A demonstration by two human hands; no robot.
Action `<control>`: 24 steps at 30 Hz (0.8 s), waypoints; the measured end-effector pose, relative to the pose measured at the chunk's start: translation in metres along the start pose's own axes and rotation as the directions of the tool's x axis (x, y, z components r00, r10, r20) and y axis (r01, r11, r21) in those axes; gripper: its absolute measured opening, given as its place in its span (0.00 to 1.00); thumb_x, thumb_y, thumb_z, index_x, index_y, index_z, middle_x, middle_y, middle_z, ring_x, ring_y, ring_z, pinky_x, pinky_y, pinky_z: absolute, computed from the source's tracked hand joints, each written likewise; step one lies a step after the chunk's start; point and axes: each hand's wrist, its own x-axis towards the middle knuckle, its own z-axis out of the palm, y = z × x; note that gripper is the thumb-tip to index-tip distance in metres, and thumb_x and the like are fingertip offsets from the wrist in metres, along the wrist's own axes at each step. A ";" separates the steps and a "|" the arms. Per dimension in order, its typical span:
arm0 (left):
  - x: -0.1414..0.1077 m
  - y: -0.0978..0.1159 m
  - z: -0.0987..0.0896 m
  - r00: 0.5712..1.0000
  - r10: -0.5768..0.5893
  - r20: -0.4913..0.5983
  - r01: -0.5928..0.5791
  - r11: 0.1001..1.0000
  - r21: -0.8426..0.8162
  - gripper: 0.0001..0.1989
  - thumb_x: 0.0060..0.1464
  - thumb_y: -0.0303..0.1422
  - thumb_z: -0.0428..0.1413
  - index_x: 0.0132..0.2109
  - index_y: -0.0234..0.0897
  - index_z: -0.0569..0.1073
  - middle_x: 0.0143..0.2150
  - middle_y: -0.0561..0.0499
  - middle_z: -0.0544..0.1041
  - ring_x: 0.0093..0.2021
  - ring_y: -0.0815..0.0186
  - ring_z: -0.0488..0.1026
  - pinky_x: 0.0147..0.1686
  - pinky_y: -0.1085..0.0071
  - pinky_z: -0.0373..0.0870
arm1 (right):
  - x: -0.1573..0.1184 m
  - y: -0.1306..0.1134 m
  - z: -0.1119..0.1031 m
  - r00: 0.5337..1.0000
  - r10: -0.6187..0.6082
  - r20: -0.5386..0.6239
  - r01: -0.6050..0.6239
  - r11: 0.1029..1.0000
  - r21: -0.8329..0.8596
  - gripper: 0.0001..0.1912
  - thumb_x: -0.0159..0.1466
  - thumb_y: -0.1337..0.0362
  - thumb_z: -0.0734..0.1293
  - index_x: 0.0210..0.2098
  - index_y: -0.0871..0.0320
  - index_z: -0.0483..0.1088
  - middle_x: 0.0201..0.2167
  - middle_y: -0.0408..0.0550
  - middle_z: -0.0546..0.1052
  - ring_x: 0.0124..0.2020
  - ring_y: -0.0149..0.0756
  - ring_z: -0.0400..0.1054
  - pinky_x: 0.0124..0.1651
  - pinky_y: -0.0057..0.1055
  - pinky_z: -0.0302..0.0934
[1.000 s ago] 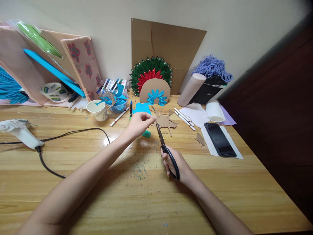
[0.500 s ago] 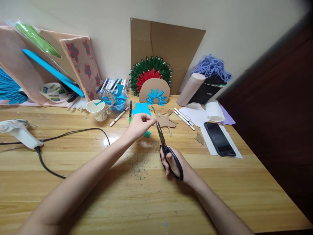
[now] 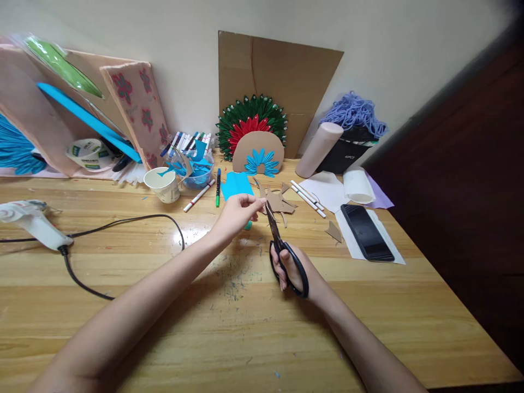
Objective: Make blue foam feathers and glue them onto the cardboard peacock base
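My right hand (image 3: 292,267) is wrapped round the handles of black scissors (image 3: 302,273), whose blades point up and away. At the blade tips, my left hand (image 3: 239,213) pinches something too small to make out. A bit of green (image 3: 248,225) shows under its fingers. Just beyond the hands lie brown cardboard scraps (image 3: 279,202) and a blue sheet (image 3: 236,184). Behind them stands a rounded cardboard piece (image 3: 258,143) with blue petals (image 3: 262,162), in front of a green and red petal fan (image 3: 251,112).
A glue gun (image 3: 35,221) with a black cable is at left. Nearer the middle are a paper cup (image 3: 161,185), a tub of blue scraps (image 3: 198,174) and markers (image 3: 218,188). On the right lie a phone (image 3: 367,232), a white roll (image 3: 359,185) and a pale cylinder (image 3: 319,148).
Both hands and the scissors have shifted slightly to the right. My left fingers still pinch close to the blade tips, and less of the green shows below them.
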 end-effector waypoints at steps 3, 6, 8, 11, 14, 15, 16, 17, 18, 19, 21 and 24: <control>-0.003 0.001 0.001 0.999 -0.034 0.039 0.034 0.999 -0.003 0.13 0.48 0.39 0.57 0.28 0.32 0.69 0.27 0.51 0.71 0.24 0.74 0.65 0.27 0.75 0.64 | 0.000 -0.003 0.001 0.999 0.026 -0.024 -0.026 1.000 0.016 0.35 0.47 0.29 0.54 0.28 0.57 0.57 0.12 0.33 0.56 0.10 0.24 0.52 0.12 0.22 0.54; -0.007 0.001 0.003 0.995 -0.058 0.084 0.051 0.996 0.077 0.15 0.45 0.41 0.59 0.27 0.32 0.68 0.25 0.52 0.69 0.23 0.73 0.66 0.24 0.75 0.63 | 0.000 -0.002 0.000 0.999 0.015 -0.037 -0.015 1.000 -0.003 0.33 0.49 0.30 0.54 0.28 0.57 0.57 0.13 0.34 0.57 0.10 0.24 0.53 0.12 0.22 0.53; -0.010 0.000 0.004 0.993 -0.056 0.105 0.042 0.991 0.128 0.16 0.43 0.42 0.60 0.27 0.32 0.68 0.23 0.52 0.68 0.23 0.72 0.66 0.22 0.75 0.62 | -0.001 0.000 -0.001 0.999 -0.013 -0.043 0.011 0.999 -0.046 0.32 0.51 0.32 0.54 0.28 0.57 0.57 0.13 0.34 0.58 0.10 0.25 0.55 0.12 0.21 0.52; -0.012 -0.001 0.006 0.990 -0.063 0.126 0.045 0.989 0.141 0.15 0.44 0.41 0.60 0.27 0.32 0.68 0.23 0.53 0.69 0.22 0.73 0.66 0.22 0.76 0.62 | -0.001 0.003 -0.002 0.997 -0.046 -0.058 0.039 0.992 -0.120 0.31 0.53 0.33 0.53 0.27 0.57 0.57 0.12 0.35 0.59 0.10 0.25 0.56 0.13 0.21 0.51; -0.012 0.001 0.006 0.985 -0.072 0.156 0.053 0.991 0.119 0.13 0.46 0.39 0.58 0.28 0.31 0.70 0.25 0.51 0.70 0.23 0.73 0.67 0.23 0.76 0.63 | -0.001 0.005 -0.003 0.996 -0.053 -0.068 0.043 0.989 -0.144 0.30 0.54 0.34 0.53 0.27 0.56 0.56 0.12 0.35 0.59 0.10 0.25 0.56 0.13 0.22 0.52; -0.012 0.001 0.005 0.984 -0.079 0.163 0.060 0.991 0.116 0.12 0.47 0.38 0.57 0.29 0.31 0.71 0.26 0.51 0.71 0.24 0.73 0.67 0.24 0.76 0.64 | -0.001 0.005 -0.004 0.996 -0.053 -0.071 0.042 0.989 -0.144 0.30 0.54 0.34 0.53 0.27 0.56 0.56 0.12 0.35 0.59 0.10 0.26 0.56 0.13 0.22 0.52; -0.012 0.002 0.005 0.982 -0.086 0.166 0.067 0.991 0.116 0.11 0.48 0.37 0.57 0.30 0.31 0.71 0.27 0.50 0.71 0.25 0.73 0.67 0.24 0.76 0.64 | -0.001 0.006 -0.004 0.996 -0.051 -0.072 0.041 0.989 -0.141 0.30 0.54 0.33 0.52 0.27 0.56 0.56 0.12 0.35 0.59 0.10 0.26 0.56 0.13 0.22 0.52; -0.012 0.002 0.005 0.982 -0.091 0.166 0.073 0.991 0.115 0.11 0.48 0.36 0.56 0.30 0.30 0.71 0.27 0.50 0.71 0.25 0.72 0.67 0.25 0.76 0.65 | 0.000 0.006 -0.004 0.996 -0.050 -0.074 0.039 0.990 -0.137 0.30 0.54 0.33 0.52 0.27 0.56 0.56 0.12 0.35 0.59 0.10 0.26 0.56 0.13 0.22 0.52; -0.012 0.003 0.005 0.982 -0.094 0.165 0.075 0.991 0.114 0.10 0.48 0.36 0.56 0.30 0.30 0.71 0.27 0.50 0.71 0.25 0.72 0.67 0.25 0.75 0.65 | 0.000 0.007 -0.004 0.996 -0.049 -0.075 0.039 0.990 -0.133 0.30 0.53 0.33 0.52 0.27 0.56 0.57 0.12 0.35 0.59 0.10 0.26 0.56 0.13 0.22 0.52; -0.012 0.003 0.005 0.982 -0.093 0.163 0.076 0.991 0.112 0.11 0.48 0.36 0.56 0.30 0.30 0.71 0.27 0.51 0.71 0.25 0.72 0.67 0.25 0.75 0.65 | 0.000 0.007 -0.004 0.996 -0.049 -0.076 0.039 0.991 -0.128 0.31 0.53 0.33 0.52 0.27 0.56 0.57 0.12 0.35 0.59 0.11 0.26 0.56 0.13 0.22 0.52; -0.013 0.002 0.005 0.983 -0.093 0.157 0.075 0.991 0.115 0.13 0.46 0.38 0.58 0.29 0.31 0.71 0.25 0.52 0.70 0.24 0.72 0.67 0.24 0.75 0.64 | 0.000 0.006 -0.003 0.996 -0.053 -0.073 0.044 0.993 -0.114 0.30 0.53 0.33 0.52 0.27 0.56 0.57 0.12 0.35 0.59 0.11 0.26 0.56 0.13 0.22 0.52; -0.013 0.000 0.006 0.980 -0.107 0.165 0.084 0.987 0.138 0.16 0.42 0.41 0.61 0.28 0.31 0.70 0.22 0.53 0.68 0.22 0.73 0.65 0.22 0.76 0.61 | 0.000 0.004 -0.003 0.995 -0.061 -0.076 0.053 0.993 -0.104 0.30 0.53 0.33 0.53 0.27 0.56 0.56 0.12 0.35 0.59 0.11 0.25 0.56 0.14 0.22 0.52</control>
